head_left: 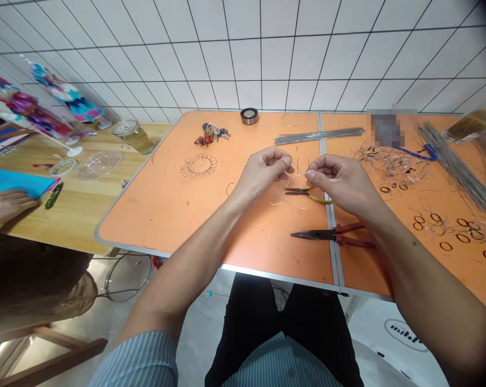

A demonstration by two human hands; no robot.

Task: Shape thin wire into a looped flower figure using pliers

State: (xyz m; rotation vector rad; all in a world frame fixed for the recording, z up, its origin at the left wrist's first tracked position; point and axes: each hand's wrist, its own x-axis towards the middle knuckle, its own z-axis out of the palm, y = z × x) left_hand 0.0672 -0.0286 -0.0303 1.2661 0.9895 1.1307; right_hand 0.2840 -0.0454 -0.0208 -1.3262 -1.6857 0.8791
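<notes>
Thin silver wire [303, 166], bent into a narrow upright loop, between left hand [263, 173] and right hand [335, 181]

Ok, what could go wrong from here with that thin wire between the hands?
Three possible risks. The thin wire held between the left hand and right hand might spring loose and prick a finger. The yellow-handled pliers lie directly beneath the hands and could get knocked. The right forearm is close to the small wire loops, which it might snag or sweep off the orange tabletop.
</notes>
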